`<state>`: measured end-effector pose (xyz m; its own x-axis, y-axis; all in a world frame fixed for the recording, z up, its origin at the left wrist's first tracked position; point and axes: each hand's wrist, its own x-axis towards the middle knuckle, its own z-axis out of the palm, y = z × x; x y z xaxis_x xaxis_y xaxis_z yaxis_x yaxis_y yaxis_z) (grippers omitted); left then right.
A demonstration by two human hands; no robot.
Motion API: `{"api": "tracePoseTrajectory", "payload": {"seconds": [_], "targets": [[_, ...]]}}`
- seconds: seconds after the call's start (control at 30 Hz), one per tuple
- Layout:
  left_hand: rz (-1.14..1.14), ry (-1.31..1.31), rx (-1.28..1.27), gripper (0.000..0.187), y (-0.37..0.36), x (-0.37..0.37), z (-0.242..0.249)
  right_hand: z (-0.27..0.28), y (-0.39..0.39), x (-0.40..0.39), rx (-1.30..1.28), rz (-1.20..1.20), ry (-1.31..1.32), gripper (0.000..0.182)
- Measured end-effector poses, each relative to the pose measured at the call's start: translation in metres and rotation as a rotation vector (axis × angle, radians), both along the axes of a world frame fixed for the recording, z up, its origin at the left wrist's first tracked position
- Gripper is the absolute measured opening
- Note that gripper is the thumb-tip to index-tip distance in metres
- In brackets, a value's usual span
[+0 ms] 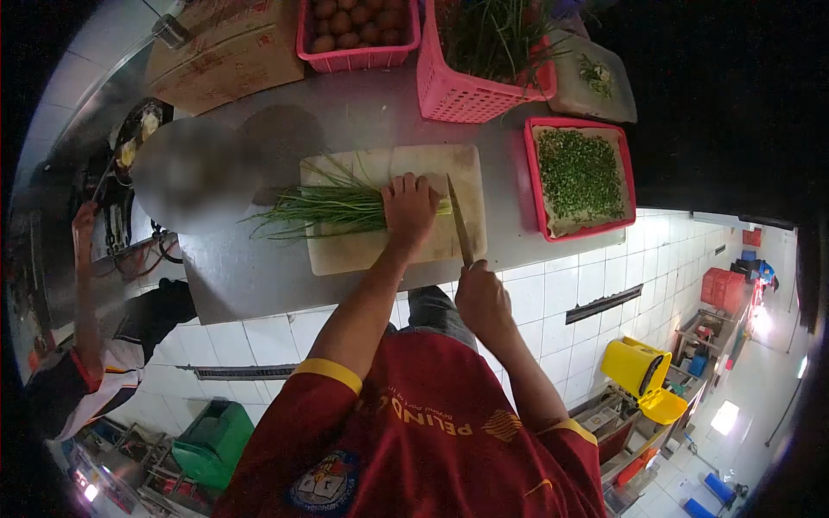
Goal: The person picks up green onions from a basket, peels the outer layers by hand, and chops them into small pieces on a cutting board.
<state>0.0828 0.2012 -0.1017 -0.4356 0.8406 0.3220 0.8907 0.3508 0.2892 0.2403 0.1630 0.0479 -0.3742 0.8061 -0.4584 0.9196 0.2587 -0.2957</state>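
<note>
A bunch of long green stalks like scallions or chives point(345, 209) lies across the cutting board point(397, 255), its leafy ends spilling past the left edge. My left hand point(409, 207) presses down on the bunch near its pale cut end, fingers wrapped over it. In my right hand point(484, 298) is the handle of a long kitchen knife point(460, 220). The blade points away from me, just right of the stalk ends and over the board.
A pink tray of chopped greens point(579, 173) sits at right. Behind it stand a pink basket point(466, 91) of green stalks and a translucent board point(596, 95). A pink basket of eggs point(358, 30) and a cardboard box point(224, 56) line the back. Another person point(86, 363) works at left.
</note>
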Motion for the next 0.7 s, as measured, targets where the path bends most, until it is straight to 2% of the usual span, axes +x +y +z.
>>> {"api": "tracePoseTrajectory", "payload": {"seconds": [0.17, 0.3, 0.33, 0.4, 0.5, 0.6, 0.7], "targets": [[-0.031, -0.082, -0.07, 0.019, -0.002, -0.001, -0.004, -0.063, -0.022, 0.012, -0.054, -0.095, -0.079, 0.028], [-0.02, -0.064, -0.147, 0.023, 0.0, -0.001, 0.004, -0.14, -0.001, 0.012, 0.111, -0.044, 0.11, 0.034], [-0.01, -0.051, -0.131, 0.023, 0.001, -0.002, 0.001, -0.132, 0.008, 0.0, 0.197, 0.003, 0.147, 0.038], [-0.004, -0.032, -0.093, 0.025, 0.001, 0.0, -0.002, -0.106, 0.028, -0.016, -0.089, -0.17, 0.13, 0.039], [-0.012, -0.069, -0.147, 0.024, 0.0, 0.0, 0.007, -0.096, 0.036, -0.021, 0.002, -0.13, 0.1, 0.032], [0.011, 0.015, -0.128, 0.023, 0.001, 0.0, 0.002, -0.048, 0.038, -0.028, 0.092, -0.04, 0.077, 0.029], [0.009, -0.024, -0.147, 0.021, 0.001, 0.001, 0.003, -0.026, 0.037, -0.023, 0.071, 0.017, 0.058, 0.029]]}}
